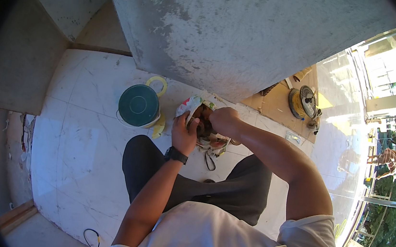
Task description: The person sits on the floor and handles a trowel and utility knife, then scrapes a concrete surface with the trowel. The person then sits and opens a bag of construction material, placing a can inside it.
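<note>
Head view, centre frame: the left hand (185,133) grips the patterned bag (190,104), presumably keeping its mouth open for the right hand (225,120), whose hidden grip I cannot tell.

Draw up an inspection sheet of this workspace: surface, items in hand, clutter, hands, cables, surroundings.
Surface: pale veined floor tiles; brown board at the right.
Items: crumpled printed bag, mouth open; contents too dark to identify.
Clutter: green-lidded bucket left of the bag; yellow ring behind the bucket.
Hands: left hand grips the bag's rim; right hand is at its mouth, fingertips hidden.
Cables: spool of yellow line on the board; thin dark cable on the floor, lower left.
Surroundings: rough grey wall ahead; daylight and greenery at the right.
</note>
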A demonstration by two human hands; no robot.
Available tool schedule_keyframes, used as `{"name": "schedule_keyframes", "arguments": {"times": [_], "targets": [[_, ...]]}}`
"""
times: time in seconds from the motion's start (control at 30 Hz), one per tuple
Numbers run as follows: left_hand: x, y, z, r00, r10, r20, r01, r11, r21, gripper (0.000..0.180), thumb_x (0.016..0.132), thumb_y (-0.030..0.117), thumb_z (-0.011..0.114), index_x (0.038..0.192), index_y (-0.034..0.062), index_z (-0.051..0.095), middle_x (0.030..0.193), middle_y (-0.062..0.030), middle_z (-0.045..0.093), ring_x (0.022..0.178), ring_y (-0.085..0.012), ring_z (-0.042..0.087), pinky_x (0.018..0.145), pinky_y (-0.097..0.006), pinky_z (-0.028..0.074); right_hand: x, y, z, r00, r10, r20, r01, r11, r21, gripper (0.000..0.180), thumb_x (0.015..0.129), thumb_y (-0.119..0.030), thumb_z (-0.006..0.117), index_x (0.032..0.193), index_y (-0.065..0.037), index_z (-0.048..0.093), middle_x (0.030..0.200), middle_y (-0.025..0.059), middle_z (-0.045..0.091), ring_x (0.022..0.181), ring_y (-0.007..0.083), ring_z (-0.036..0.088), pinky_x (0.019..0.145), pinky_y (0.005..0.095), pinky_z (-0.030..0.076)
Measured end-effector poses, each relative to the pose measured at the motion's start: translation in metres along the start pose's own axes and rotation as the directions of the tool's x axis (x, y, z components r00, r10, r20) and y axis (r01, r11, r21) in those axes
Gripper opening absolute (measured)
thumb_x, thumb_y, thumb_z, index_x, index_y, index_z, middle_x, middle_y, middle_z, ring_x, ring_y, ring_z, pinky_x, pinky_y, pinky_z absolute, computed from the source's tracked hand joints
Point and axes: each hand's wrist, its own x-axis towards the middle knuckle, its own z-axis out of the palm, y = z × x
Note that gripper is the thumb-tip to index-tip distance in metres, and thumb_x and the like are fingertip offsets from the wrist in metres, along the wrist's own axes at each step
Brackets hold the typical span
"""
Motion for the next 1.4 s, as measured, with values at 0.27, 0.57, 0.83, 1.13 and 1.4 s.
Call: {"name": "schedule_keyframes", "arguments": {"times": [0.27,0.57,0.83,1.13,1.4], "targets": [[-0.001,0.000,-0.003,0.997,0.063,-0.041,-0.059,0.993,0.101,0.042,0.097,0.031,0.070,0.124,-0.0012,0.065,0.111,-0.0234,0.067,0.102,-0.0421,0.065,0.088,-0.048,0.053,0.009,-0.004,0.002,0.994,0.109,0.022,-0.111,0.990,0.085,0.029,0.090,-0.022,0.065,0.118,-0.018,0.073,0.102,0.0088,0.076,0.096,0.0265,0.075,0.074,0.0405,0.060],[0.000,0.001,-0.005,0.997,0.082,0.004,-0.083,0.994,0.067,0.041,0.096,0.029,0.071,0.123,-0.0009,0.064,0.110,-0.0238,0.065,0.099,-0.0417,0.066,0.086,-0.048,0.053,-0.009,-0.013,0.003,0.988,0.073,0.137,-0.071,0.997,-0.018,0.032,0.093,-0.033,0.064,0.112,-0.011,0.077,0.106,0.0087,0.077,0.095,0.0254,0.075,0.077,0.0403,0.059],[-0.002,0.001,0.001,1.000,0.011,-0.010,-0.011,1.000,-0.019,0.042,0.094,0.028,0.071,0.123,-0.0014,0.063,0.113,-0.0258,0.063,0.108,-0.0452,0.058,0.094,-0.053,0.047,0.028,-0.007,0.026,0.985,-0.016,-0.173,0.030,0.997,0.077,0.027,0.089,-0.029,0.067,0.107,-0.011,0.076,0.109,0.0149,0.074,0.101,0.0290,0.073,0.081,0.0433,0.059],[-0.002,0.002,-0.002,1.000,-0.015,0.028,0.014,1.000,0.026,0.043,0.096,0.030,0.068,0.125,-0.0028,0.062,0.117,-0.0266,0.063,0.111,-0.0455,0.058,0.096,-0.052,0.047,0.077,0.015,0.055,0.973,0.004,-0.229,0.053,0.969,0.242,0.036,0.081,-0.027,0.075,0.113,-0.010,0.075,0.110,0.0131,0.076,0.099,0.0267,0.074,0.083,0.0412,0.059],[-0.008,0.001,-0.004,1.000,0.022,-0.009,-0.021,0.994,0.108,0.043,0.098,0.031,0.068,0.126,-0.0008,0.063,0.116,-0.0228,0.064,0.107,-0.0416,0.064,0.091,-0.048,0.052,0.097,0.011,0.065,0.979,-0.202,-0.022,0.203,0.976,0.083,0.048,0.081,-0.037,0.079,0.127,-0.028,0.071,0.124,0.0042,0.072,0.108,0.0242,0.070,0.092,0.0369,0.056]]}}
